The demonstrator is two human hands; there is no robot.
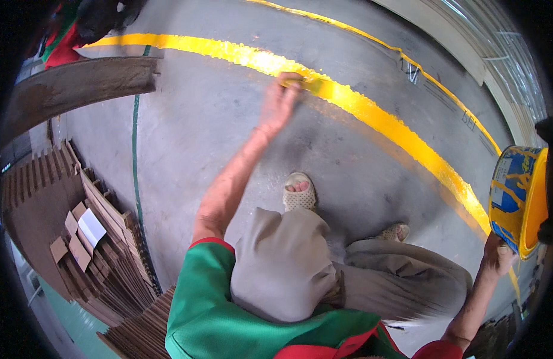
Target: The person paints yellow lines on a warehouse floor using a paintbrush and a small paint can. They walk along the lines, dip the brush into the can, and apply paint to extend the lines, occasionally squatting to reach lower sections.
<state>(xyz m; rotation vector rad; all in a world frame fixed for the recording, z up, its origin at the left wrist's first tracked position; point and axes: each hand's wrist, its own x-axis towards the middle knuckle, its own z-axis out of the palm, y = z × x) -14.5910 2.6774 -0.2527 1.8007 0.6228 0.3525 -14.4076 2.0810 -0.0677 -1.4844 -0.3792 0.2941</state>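
My left hand reaches out ahead over the floor, its fingers closed round a paintbrush. The bristles are yellow and rest on a wide band of wet yellow paint that curves across the grey floor. Some blur covers the hand and brush. Far to the right, my right hand grips the lower end of a blue paint can, which is tilted and streaked with yellow drips. Yellow paint shows at its open mouth, partly cut off by the dark rim of the view.
Stacked flat cardboard stands at the left, with a white sheet on it. A brown curved panel juts in above it. A thin green line and a second yellow line mark the floor. Another person's red sleeve shows at upper left.
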